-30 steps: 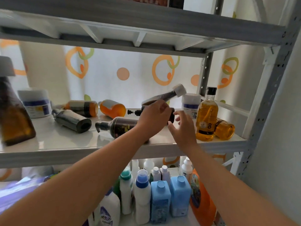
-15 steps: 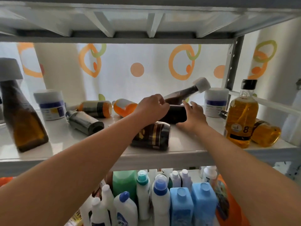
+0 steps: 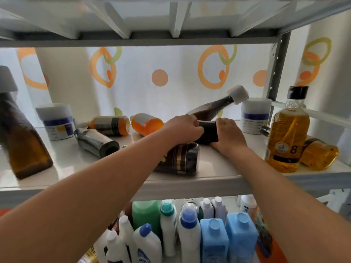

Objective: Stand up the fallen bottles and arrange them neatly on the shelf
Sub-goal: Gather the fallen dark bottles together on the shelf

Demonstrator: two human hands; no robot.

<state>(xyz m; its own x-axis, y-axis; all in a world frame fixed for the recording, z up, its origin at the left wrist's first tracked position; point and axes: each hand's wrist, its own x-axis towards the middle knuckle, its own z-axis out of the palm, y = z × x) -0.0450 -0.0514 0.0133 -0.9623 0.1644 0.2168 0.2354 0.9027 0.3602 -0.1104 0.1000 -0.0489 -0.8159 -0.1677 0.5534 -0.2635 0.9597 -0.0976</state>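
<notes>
Since half a second earlier, the right hand [image 3: 227, 136] had closed in from the side, so that it now cupped the base end of the small black cylindrical bottle [image 3: 208, 132], and the view had crept slightly nearer the shelf.

The left hand [image 3: 183, 128] was curled over the bottle's other end, gripping it. The right hand pressed against the base, fingers wrapped round its far side. Both hands thus held the one bottle, at the middle of the white metal shelf board [image 3: 218, 168].

The bottle's long axis ran left to right, roughly level, between the two hands. Its base pointed toward the right hand. To stand it up, the left end would probably have to swing upward over that base. The right hand was the nearer to where it would stand.

Whether the bottle rested on the shelf or was lifted just clear could not be told. Its neck and cap were hidden under the left hand. The dark brown, gold-striped bottle [image 3: 180, 158] lying just in front was partly covered by the left forearm.
</notes>
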